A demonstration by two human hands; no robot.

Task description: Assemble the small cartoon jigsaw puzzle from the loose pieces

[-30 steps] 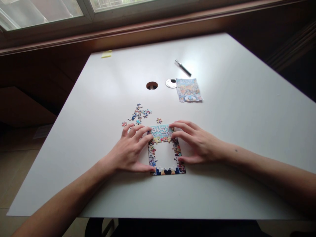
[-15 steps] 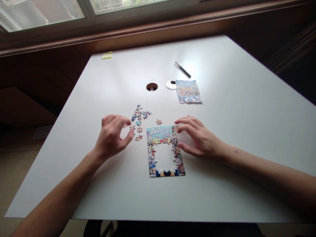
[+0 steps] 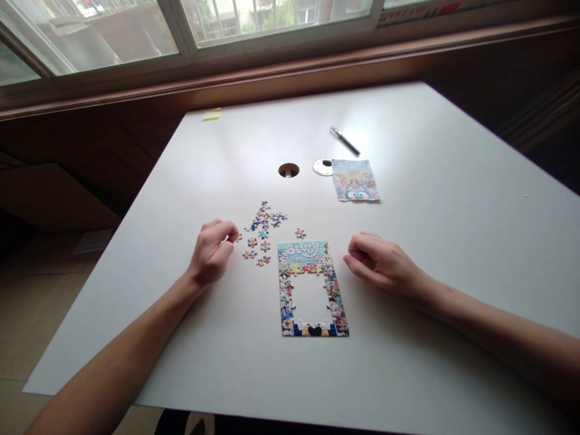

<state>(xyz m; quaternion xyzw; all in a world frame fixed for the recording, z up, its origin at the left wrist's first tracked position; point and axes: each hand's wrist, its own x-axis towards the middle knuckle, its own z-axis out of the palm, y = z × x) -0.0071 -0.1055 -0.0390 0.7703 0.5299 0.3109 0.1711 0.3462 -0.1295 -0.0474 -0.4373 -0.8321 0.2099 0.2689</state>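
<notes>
A partly assembled jigsaw puzzle (image 3: 286, 290) lies flat on the white table, its border joined around an open middle where the tabletop shows. To its upper left is a loose cluster of small puzzle pieces (image 3: 265, 246). My left hand (image 3: 212, 251) rests at the left edge of this cluster, fingers curled in and a piece just beside the fingertips; no piece shows in its grasp. On the other side of the puzzle, my right hand (image 3: 385, 263) lies in a loose fist, apart from it, with nothing visible inside. One single piece (image 3: 300, 233) sits just above the puzzle's top edge.
A crumpled printed picture sheet (image 3: 357, 181) partly covers a round metal cap (image 3: 322, 167). Left of them is a round hole (image 3: 289, 170) in the table. A black pen (image 3: 345, 141) and a yellow sticky note (image 3: 211, 114) lie farther back, below a window (image 3: 272, 18).
Both hands have gone from spread fingers to curled ones. My right hand has drawn away from the puzzle's right edge. The whole view has shifted slightly, while the puzzle looks the same.
</notes>
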